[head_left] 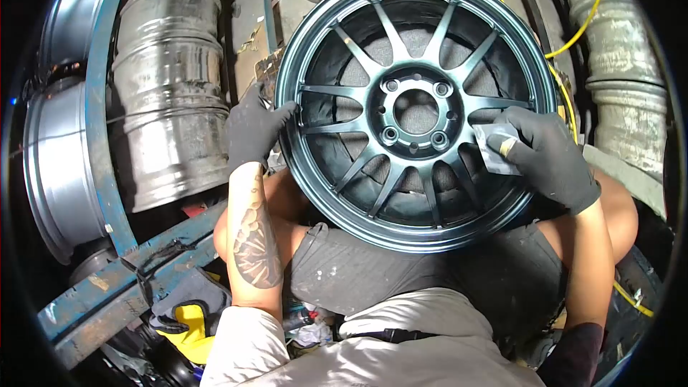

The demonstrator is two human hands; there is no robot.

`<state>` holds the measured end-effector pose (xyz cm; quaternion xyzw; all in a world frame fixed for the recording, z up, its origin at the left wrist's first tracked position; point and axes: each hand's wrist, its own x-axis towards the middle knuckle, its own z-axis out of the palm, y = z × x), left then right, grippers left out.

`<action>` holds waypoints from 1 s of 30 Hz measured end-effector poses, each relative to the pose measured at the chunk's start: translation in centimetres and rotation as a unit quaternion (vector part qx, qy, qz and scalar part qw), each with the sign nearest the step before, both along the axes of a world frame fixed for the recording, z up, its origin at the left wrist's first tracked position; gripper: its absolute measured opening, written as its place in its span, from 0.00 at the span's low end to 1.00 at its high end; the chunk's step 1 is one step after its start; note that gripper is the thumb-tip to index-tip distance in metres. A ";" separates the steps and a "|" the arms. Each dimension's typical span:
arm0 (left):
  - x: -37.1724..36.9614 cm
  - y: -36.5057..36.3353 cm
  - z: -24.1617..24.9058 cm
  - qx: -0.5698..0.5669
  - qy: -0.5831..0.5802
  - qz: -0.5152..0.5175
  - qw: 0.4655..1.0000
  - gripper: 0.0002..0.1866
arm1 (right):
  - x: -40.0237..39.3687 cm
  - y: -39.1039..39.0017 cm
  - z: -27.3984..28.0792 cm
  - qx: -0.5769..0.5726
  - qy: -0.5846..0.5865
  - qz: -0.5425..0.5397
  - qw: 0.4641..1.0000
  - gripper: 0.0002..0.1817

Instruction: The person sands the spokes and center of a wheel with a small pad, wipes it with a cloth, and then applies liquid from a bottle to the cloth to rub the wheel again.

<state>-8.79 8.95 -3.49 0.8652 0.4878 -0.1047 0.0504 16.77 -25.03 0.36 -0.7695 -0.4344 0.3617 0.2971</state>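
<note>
A dark, glossy multi-spoke car wheel (417, 77) fills the middle of the head view, its near edge over my lap. My left hand (259, 127), in a black glove, grips the wheel's left edge, with the thumb on the lip and the other fingers partly hidden. On the right side, my gloved right hand (548, 158) pinches a pale grey, thin sheet (497, 149) against the right-hand spokes. A small yellowish patch shows at a fingertip of that glove. Dark material lines the inside of the barrel behind the spokes.
Bare metal wheel barrels (172, 93) are stacked on the left behind a blue metal frame (107, 136). More barrels (622, 57) stand at right. A yellow cable (589, 23) runs past the wheel. Grey-and-yellow gloves (192, 315) lie at lower left.
</note>
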 end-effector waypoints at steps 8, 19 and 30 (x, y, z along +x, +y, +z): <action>2.2 -0.4 0.6 -0.012 0.049 0.002 0.999 0.35 | 1.4 -1.7 1.3 -0.041 -0.080 -0.026 0.996 0.11; -2.1 1.8 -1.3 -0.287 -0.165 0.097 0.938 0.25 | -0.4 -4.7 -2.8 -0.022 0.228 -0.151 0.962 0.11; -3.3 -6.0 5.8 -0.742 -0.047 -0.017 0.668 0.15 | 14.5 4.1 -8.6 0.234 -0.083 -0.157 0.956 0.18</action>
